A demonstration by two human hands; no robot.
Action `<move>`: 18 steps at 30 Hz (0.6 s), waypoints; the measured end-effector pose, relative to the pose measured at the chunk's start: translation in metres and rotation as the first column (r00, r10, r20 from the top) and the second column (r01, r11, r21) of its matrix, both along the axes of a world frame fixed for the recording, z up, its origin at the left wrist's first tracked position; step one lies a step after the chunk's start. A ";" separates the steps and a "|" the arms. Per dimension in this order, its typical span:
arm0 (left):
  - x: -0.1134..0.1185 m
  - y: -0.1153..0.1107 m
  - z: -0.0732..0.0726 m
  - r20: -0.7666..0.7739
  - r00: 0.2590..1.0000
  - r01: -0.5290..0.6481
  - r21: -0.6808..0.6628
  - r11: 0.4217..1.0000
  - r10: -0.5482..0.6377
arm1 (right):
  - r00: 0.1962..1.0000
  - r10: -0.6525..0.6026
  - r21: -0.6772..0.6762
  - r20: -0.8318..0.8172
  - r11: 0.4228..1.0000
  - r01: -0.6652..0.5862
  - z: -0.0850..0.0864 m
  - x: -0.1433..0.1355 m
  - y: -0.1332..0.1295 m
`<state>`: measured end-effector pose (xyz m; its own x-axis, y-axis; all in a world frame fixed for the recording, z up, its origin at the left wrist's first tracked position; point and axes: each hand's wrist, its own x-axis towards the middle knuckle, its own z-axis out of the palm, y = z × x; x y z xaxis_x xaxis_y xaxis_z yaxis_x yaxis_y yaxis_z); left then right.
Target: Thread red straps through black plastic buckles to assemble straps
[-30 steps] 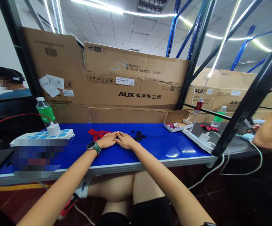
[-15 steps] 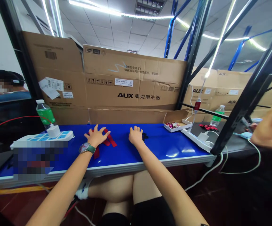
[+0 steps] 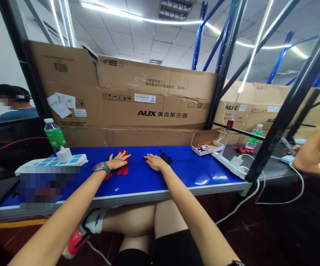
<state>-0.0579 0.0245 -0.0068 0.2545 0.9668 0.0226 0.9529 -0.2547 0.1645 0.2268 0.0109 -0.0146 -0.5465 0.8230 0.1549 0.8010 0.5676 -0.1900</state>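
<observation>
Blue tabletop (image 3: 141,181) bears flat red strips (image 3: 125,169), small black pieces (image 3: 167,160).

I see AUX cardboard (image 3: 173,99) beyond the fingers (image 3: 149,159), LED strips (image 3: 173,23) and ceiling tiles (image 3: 132,38) above them, reddish floor (image 3: 233,229) below.

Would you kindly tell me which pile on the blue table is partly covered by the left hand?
It is the pile of red strips, partly hidden by the left hand; the black pieces lie beside the right hand.
</observation>
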 end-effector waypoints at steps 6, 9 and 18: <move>0.065 -0.015 -0.008 0.049 0.975 0.199 0.254 0.947 -0.218 | 0.982 -0.098 0.222 -0.164 0.966 0.133 -0.007 -0.032 -0.006; 0.088 -0.023 -0.024 0.038 0.935 0.342 0.175 0.923 -0.353 | 0.984 -0.121 0.074 -0.132 0.988 0.132 -0.014 -0.045 -0.010; 0.078 -0.028 -0.010 0.087 0.950 0.263 0.299 0.917 -0.301 | 0.970 -0.171 0.110 -0.173 0.975 0.192 -0.002 -0.039 -0.014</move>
<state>0.0203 -0.0036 -0.0166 0.4924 0.8043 0.3326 0.8100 -0.5633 0.1630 0.1879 -0.0032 -0.0170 -0.3493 0.8745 0.3365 0.8573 0.4432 -0.2618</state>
